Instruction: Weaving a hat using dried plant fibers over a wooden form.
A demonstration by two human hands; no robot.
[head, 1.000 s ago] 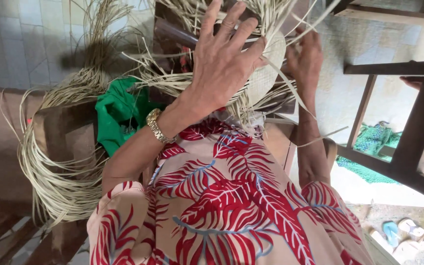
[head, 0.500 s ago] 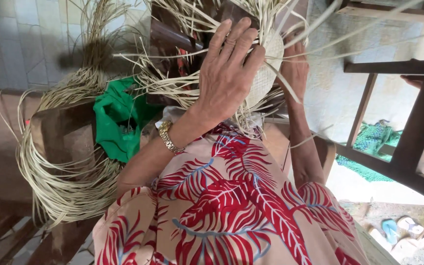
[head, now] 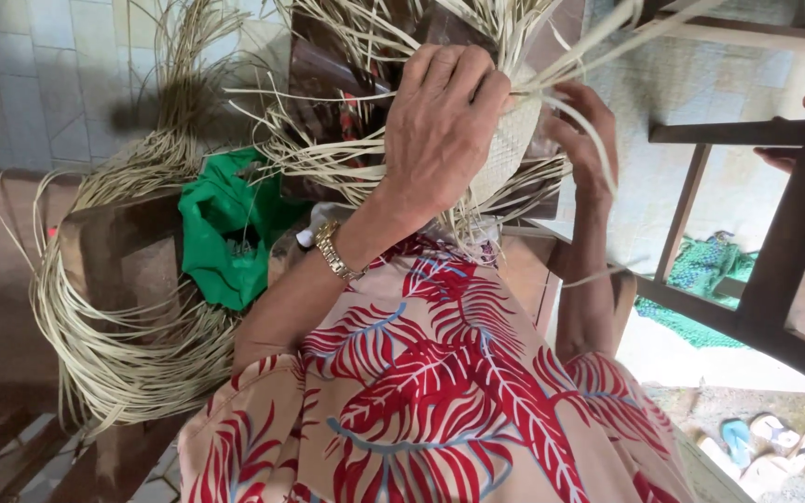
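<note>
A pale woven straw piece [head: 514, 140] with long loose strands [head: 347, 158] sits in front of me above my lap. My left hand [head: 440, 130], with a gold watch on its wrist, lies over the piece with fingers curled onto its top edge. My right hand [head: 589, 140] is on the far side of the piece, its fingers pinching straw strands that run up and to the right. A red leaf-patterned garment [head: 440, 391] covers my lap below. The weave's underside is hidden by my left hand.
A big coil of straw strips [head: 123, 345] hangs over a wooden stool [head: 114, 251] on the left, with a green cloth [head: 225, 233] beside it. A dark wooden frame [head: 757, 279] stands on the right. Sandals [head: 775, 438] lie on the floor at the lower right.
My left hand went from spread fingers to fingers curled down over the woven piece. My right hand moved in against the weave's far side and took hold of strands.
</note>
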